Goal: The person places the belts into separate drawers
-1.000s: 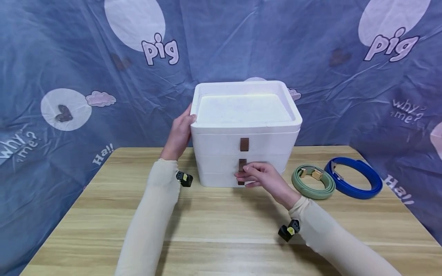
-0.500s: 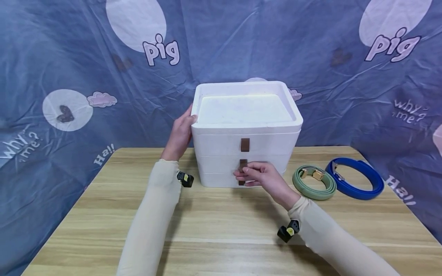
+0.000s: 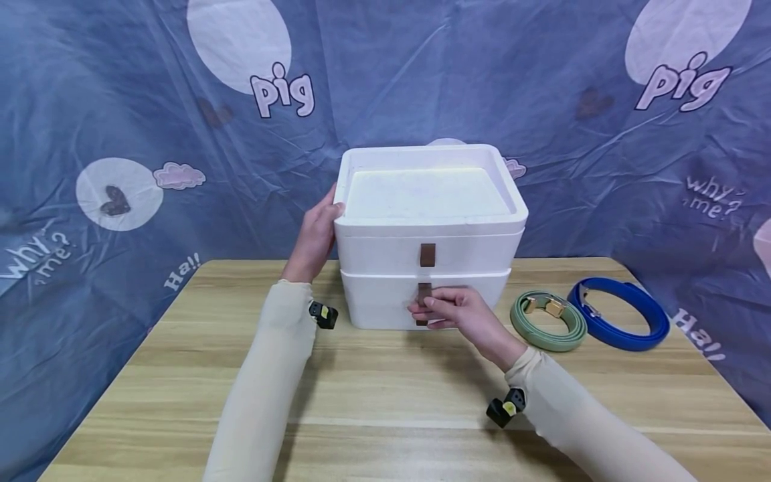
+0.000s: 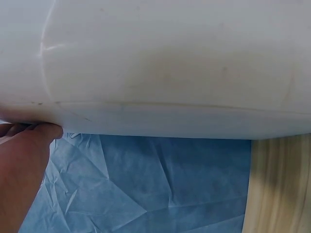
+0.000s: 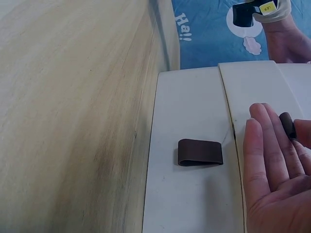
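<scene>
A white storage box with drawers (image 3: 427, 249) stands on the wooden table, with a shallow recessed top. My left hand (image 3: 314, 235) grips its upper left side, thumb at the rim and the other fingers partly hidden. My right hand (image 3: 466, 313) pinches the brown pull tab (image 3: 424, 292) of the middle drawer between thumb and fingers. In the right wrist view this tab (image 5: 287, 125) shows at the thumb, while the lowest drawer's tab (image 5: 200, 152) is untouched. The middle drawer's front edge stands slightly out below the top drawer.
Right of the box lie a coiled green belt (image 3: 525, 329) with a gold buckle and a coiled blue belt (image 3: 632, 340). The top drawer has its own brown tab (image 3: 427, 255). A blue printed cloth (image 3: 385, 73) hangs behind the wooden table (image 3: 385, 408).
The middle drawer has come slightly forward, and its upper edge now shows as a lip. My right hand keeps its pinch on the tab, my left hand its grip on the box.
</scene>
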Motion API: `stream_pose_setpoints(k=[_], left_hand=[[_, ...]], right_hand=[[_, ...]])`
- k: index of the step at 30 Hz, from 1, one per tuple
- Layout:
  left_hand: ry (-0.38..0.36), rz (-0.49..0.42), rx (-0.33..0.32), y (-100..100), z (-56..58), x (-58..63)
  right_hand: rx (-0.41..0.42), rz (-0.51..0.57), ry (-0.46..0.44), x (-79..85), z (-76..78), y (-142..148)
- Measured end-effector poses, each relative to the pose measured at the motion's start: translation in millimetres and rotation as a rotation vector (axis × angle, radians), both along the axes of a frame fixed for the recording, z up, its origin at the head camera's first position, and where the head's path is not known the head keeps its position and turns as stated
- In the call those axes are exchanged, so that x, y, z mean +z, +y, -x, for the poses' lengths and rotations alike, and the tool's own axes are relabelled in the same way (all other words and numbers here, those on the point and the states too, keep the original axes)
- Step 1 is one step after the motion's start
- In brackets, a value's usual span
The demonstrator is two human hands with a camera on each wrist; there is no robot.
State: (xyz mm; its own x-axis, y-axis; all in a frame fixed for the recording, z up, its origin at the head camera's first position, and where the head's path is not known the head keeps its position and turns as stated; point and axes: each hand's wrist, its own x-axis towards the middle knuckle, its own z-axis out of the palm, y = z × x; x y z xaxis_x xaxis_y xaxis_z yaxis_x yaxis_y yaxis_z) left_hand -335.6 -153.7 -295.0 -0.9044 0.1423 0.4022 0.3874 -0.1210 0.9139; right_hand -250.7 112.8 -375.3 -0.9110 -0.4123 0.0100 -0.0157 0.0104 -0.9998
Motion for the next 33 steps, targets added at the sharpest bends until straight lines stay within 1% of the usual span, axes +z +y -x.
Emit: stream_pose_setpoints(k=[5, 16, 24, 33], left_hand=[[-0.001, -0.008, -0.004, 0.4, -0.1, -0.1], [0.003, 0.011, 0.007, 0.0, -0.6, 1.3], [0.001, 0.004, 0.008, 0.8, -0.7, 0.7], [-0.01, 0.02, 0.009, -0.2, -1.3, 0.9]], right_hand=[[0.011, -0.016, 0.005, 0.7, -1.3, 1.1], [0.032, 0.011, -0.004, 1.1, -3.6, 3.0], [0.045, -0.003, -0.001, 0.5, -4.6, 5.0], [0.072, -0.034, 0.023, -0.8, -5.2, 6.1]])
